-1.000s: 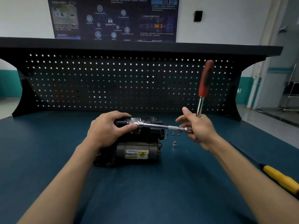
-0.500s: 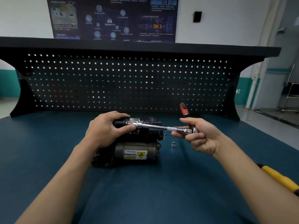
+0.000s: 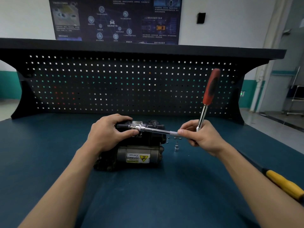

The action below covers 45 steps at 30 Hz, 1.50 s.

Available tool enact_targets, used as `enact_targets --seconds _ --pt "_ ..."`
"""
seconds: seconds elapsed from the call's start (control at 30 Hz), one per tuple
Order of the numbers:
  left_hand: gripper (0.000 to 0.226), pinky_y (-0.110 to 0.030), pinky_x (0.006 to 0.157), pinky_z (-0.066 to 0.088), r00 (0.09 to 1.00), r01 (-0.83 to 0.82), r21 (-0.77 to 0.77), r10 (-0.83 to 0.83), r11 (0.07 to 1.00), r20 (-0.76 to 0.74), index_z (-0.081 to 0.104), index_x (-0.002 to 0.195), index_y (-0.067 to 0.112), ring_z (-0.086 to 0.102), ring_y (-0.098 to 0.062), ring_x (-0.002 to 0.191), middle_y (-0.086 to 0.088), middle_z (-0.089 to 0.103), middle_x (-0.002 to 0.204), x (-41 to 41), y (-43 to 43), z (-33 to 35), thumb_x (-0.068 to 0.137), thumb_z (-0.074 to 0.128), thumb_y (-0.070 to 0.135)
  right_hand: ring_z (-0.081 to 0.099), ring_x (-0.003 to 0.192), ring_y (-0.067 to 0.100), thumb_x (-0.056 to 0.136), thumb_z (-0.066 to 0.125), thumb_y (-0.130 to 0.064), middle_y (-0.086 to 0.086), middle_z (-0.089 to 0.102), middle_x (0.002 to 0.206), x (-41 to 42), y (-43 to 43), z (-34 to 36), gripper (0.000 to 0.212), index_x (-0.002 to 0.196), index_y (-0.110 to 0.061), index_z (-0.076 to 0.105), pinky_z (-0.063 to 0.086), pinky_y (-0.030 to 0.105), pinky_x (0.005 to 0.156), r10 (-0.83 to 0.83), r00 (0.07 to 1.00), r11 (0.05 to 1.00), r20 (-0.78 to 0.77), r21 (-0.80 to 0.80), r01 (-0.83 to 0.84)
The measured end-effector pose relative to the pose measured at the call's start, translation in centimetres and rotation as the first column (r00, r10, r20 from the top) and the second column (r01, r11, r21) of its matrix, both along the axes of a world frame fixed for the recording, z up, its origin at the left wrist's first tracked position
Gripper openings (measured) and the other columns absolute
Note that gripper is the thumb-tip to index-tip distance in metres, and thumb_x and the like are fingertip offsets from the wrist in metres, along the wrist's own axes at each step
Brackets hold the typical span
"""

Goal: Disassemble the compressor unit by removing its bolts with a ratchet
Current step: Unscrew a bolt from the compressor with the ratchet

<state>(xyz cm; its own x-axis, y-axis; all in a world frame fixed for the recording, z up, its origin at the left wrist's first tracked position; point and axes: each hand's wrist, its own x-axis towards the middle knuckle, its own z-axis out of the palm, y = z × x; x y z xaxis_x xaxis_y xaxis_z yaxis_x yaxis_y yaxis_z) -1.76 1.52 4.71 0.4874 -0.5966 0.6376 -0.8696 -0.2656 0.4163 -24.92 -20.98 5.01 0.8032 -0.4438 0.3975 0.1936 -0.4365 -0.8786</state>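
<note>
**Ratchet handle back upright: one more stroke on the bolt**

Left of centre, the left hand (image 3: 111,131) grips the top of the compressor unit (image 3: 139,153), fingers curled over its black housing and thumb by the socket end. Neither hand nor unit has shifted over the last second, and the unit sits mid-frame on the blue bench (image 3: 148,203). From the socket a long extension bar (image 3: 156,130) runs level to the right; the bolt it sits on is hidden. Below the bar a loose socket (image 3: 176,148) stands on the bench beside small dark specks, perhaps bolts already out. Right of centre, the right hand (image 3: 202,137) pinches the bar's knurled end and wraps the ratchet (image 3: 211,86) near its head. Half a second ago the red handle was tipped down with only its tip showing. Now it stands high against the pegboard (image 3: 115,83), as it did a second ago. That reads as a full back-and-forth stroke, so the bolt is likely mid-loosening, not free. A yellow-handled screwdriver (image 3: 286,183) lies at lower right.
</note>
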Motion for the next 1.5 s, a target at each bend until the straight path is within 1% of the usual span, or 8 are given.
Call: enact_targets --seconds 0.17,0.3,0.43,0.63,0.83,1.0,1.27,1.5 --pt "0.07 -0.033 0.08 0.049 1.0 0.004 -0.001 -0.004 1.0 -0.004 0.067 0.111 0.049 0.059 0.004 0.097 0.033 0.063 0.099 -0.1 0.0 0.0 0.057 0.054 0.091 0.065 0.064 0.006 0.075 0.085 -0.016 -0.001 0.073 0.072 0.2 -0.4 -0.5 0.01 0.081 -0.013 0.078 0.052 0.02 0.063 -0.064 0.979 0.929 0.192 -0.346 0.129" --pt "0.068 -0.035 0.083 0.05 1.0 0.007 -0.003 -0.007 1.0 -0.014 0.067 0.111 0.049 0.059 0.004 0.098 0.033 0.064 0.1 -0.1 0.1 0.0 0.057 0.056 0.089 0.071 0.078 0.017 0.075 0.085 0.0 0.005 0.075 0.091 0.3 -0.7 -1.0 0.022 0.096 -0.002 0.079 0.058 0.032 0.071 -0.067 0.918 0.642 0.391 -0.687 0.339" --pt "0.067 -0.034 0.082 0.049 1.0 0.007 -0.006 -0.007 1.0 -0.019 0.067 0.11 0.049 0.059 0.004 0.097 0.034 0.063 0.1 -0.2 0.0 0.0 0.057 0.056 0.088 0.071 0.077 0.027 0.074 0.086 0.001 0.011 0.075 0.092 0.5 -1.1 -1.1 0.021 0.094 0.0 0.08 0.059 0.044 0.066 -0.099 0.877 0.529 0.47 -0.722 0.446" --pt "0.064 -0.03 0.078 0.047 0.999 -0.005 -0.042 0.003 0.999 -0.033 0.068 0.106 0.049 0.059 0.008 0.096 0.038 0.062 0.099 -0.4 -0.1 0.1 0.06 0.051 0.091 0.07 0.074 0.021 0.076 0.086 -0.003 0.007 0.075 0.088 0.5 -1.0 -1.0 0.019 0.094 -0.002 0.08 0.058 0.037 0.066 -0.101 0.891 0.575 0.442 -0.705 0.415" --pt "0.064 -0.035 0.083 0.05 0.998 0.014 -0.052 -0.017 0.999 -0.06 0.07 0.103 0.048 0.06 0.008 0.095 0.037 0.064 0.097 -0.4 -0.2 0.1 0.06 0.051 0.092 0.068 0.069 0.0 0.076 0.086 -0.031 -0.012 0.075 0.076 0.2 -0.3 -0.9 0.013 0.085 -0.024 0.08 0.048 0.01 0.064 -0.215 0.966 0.893 0.143 -0.372 0.254" --pt "0.066 -0.038 0.086 0.052 0.997 0.03 -0.053 -0.034 0.998 -0.075 0.071 0.102 0.049 0.061 0.007 0.096 0.036 0.065 0.097 -0.4 -0.1 0.2 0.057 0.052 0.094 0.054 0.047 0.007 0.073 0.074 -0.055 0.002 0.074 0.071 0.3 0.3 -0.3 0.04 0.081 -0.016 0.078 0.043 0.019 0.046 -0.133 0.988 0.972 0.082 -0.182 0.146" --pt "0.059 -0.041 0.089 0.052 0.992 0.068 -0.06 -0.074 0.996 -0.102 0.071 0.101 0.05 0.062 0.007 0.098 0.036 0.066 0.099 -0.1 0.0 0.2 0.059 0.058 0.089 0.034 0.035 0.011 0.065 0.066 -0.077 0.019 0.073 0.077 0.6 0.7 0.4 0.079 0.094 -0.004 0.075 0.025 0.019 0.035 -0.126 0.985 0.946 -0.119 0.283 0.155" --pt "0.058 -0.038 0.089 0.052 0.992 0.069 -0.064 -0.075 0.996 -0.099 0.069 0.1 0.053 0.061 0.009 0.098 0.038 0.065 0.098 0.0 -0.1 0.1 0.058 0.057 0.091 0.026 0.029 0.005 0.081 0.058 -0.069 0.019 0.072 0.077 0.1 0.5 1.3 0.072 0.104 -0.001 0.069 0.021 0.016 0.029 0.009 0.988 0.873 -0.156 0.483 0.068"
